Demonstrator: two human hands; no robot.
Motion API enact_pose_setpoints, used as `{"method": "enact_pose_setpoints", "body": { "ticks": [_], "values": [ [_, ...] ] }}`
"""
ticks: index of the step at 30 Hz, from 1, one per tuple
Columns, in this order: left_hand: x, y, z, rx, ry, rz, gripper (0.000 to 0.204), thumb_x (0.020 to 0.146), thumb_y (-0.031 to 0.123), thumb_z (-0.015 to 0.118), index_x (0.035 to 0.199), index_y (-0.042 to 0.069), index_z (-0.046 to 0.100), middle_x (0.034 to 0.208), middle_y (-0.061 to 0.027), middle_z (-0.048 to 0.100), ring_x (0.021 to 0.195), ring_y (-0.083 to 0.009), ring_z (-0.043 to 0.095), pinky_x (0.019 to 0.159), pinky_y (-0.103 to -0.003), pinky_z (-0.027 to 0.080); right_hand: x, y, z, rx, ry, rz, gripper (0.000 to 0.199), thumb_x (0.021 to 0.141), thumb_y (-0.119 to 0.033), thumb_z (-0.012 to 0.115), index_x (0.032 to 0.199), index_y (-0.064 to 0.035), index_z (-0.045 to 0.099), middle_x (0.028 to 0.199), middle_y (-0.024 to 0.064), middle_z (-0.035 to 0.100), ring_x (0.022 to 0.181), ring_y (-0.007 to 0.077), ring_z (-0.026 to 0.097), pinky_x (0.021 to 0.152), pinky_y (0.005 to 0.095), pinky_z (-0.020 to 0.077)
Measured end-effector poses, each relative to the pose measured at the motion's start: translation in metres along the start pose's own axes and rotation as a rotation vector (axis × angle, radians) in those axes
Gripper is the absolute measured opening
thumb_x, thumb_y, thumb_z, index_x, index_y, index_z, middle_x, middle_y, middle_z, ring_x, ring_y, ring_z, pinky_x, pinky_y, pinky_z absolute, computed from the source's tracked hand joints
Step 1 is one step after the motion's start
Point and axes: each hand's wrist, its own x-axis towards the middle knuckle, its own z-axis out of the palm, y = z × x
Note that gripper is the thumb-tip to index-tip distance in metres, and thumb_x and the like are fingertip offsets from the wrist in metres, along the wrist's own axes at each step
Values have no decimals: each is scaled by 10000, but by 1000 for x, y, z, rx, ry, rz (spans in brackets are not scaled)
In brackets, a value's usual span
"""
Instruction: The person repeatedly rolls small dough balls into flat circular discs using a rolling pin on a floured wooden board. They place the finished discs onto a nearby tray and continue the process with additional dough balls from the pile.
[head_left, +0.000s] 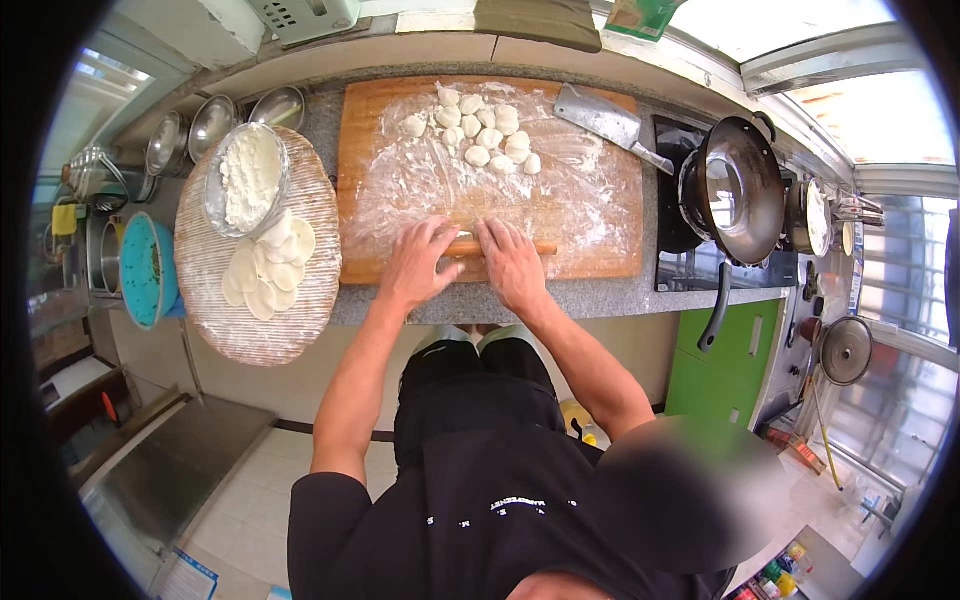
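On the floured wooden board (375, 140), my right hand (514, 268) presses over a wooden rolling pin (535, 248), whose right end sticks out past the fingers. Close beside it, my left hand (418, 264) curves around the pin's left part, index finger and thumb at a small pale dough piece (464, 233) that is mostly hidden. Farther back on the board lie several floured dough lumps (478, 156). To the left, flat round dough wrappers (262, 280) overlap in a pile on a round woven tray (215, 325), near a glass bowl of flour (248, 180).
A cleaver (600, 118) lies at the board's far right corner, its handle toward the stove (680, 272). A wok (742, 190) sits there with its handle pointing toward me. A turquoise basin (140, 270) and metal bowls (213, 125) stand at the left.
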Motion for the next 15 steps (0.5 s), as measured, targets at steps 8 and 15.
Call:
{"method": "enact_pose_setpoints", "body": {
  "ticks": [8,15],
  "values": [
    [53,-3,8,-201,-206,-382,184,1002,212,712,1082,67,791,1129,-170,751,1139,-375,694,945,-473,560,-25,2,-14,151,-1,-60,399,925,-91,604,1314,-46,682,1209,106,632,1118,309,623,966,425,511],
    [12,1,11,-71,178,-477,349,1035,277,669,1302,55,706,1399,-213,667,1280,-395,630,1069,-521,490,-24,10,-16,153,51,-55,433,905,-86,612,1326,-45,704,1200,92,634,1097,312,627,951,438,517]
  ]
}}
